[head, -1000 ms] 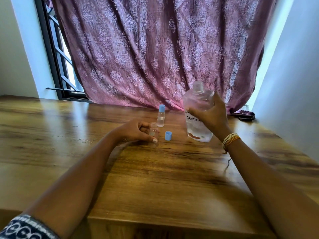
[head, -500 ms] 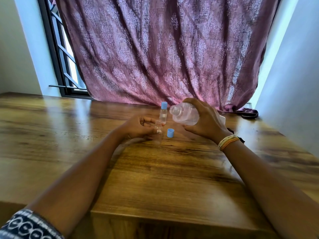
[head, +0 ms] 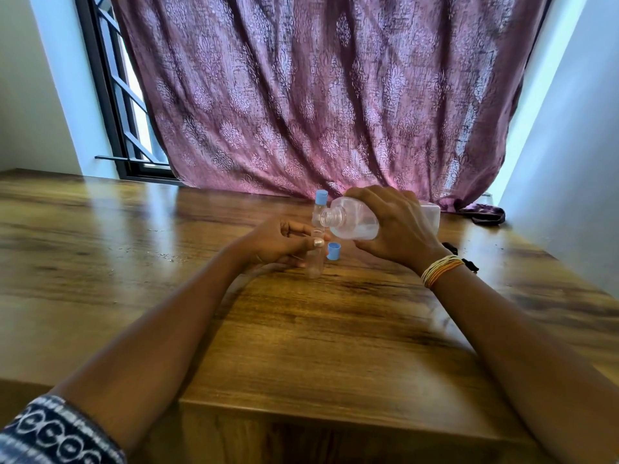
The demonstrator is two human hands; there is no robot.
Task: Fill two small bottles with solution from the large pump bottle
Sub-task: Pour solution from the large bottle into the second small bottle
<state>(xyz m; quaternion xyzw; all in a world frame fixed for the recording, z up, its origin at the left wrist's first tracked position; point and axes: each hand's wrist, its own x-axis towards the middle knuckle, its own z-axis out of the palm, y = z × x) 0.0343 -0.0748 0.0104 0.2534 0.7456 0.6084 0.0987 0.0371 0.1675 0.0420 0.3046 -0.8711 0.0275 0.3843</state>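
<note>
My right hand (head: 395, 229) grips the large clear bottle (head: 355, 222), which has no pump on it and lies tipped on its side. Its open neck points left, just above the uncapped small clear bottle (head: 315, 262). My left hand (head: 281, 242) holds that small bottle upright on the wooden table (head: 301, 329). A loose blue cap (head: 334, 251) lies on the table just right of it. Behind them stands the second small bottle (head: 320, 209), closed with a blue cap.
A patterned pink curtain (head: 318, 95) hangs along the table's far edge, with a barred window (head: 124, 105) to its left. A dark cloth (head: 485, 214) lies at the far right corner by the wall. The table's near edge runs between my forearms.
My right hand has tipped the large bottle from upright to lying sideways and brought its neck over the small bottle. My left hand has stayed on the small bottle.
</note>
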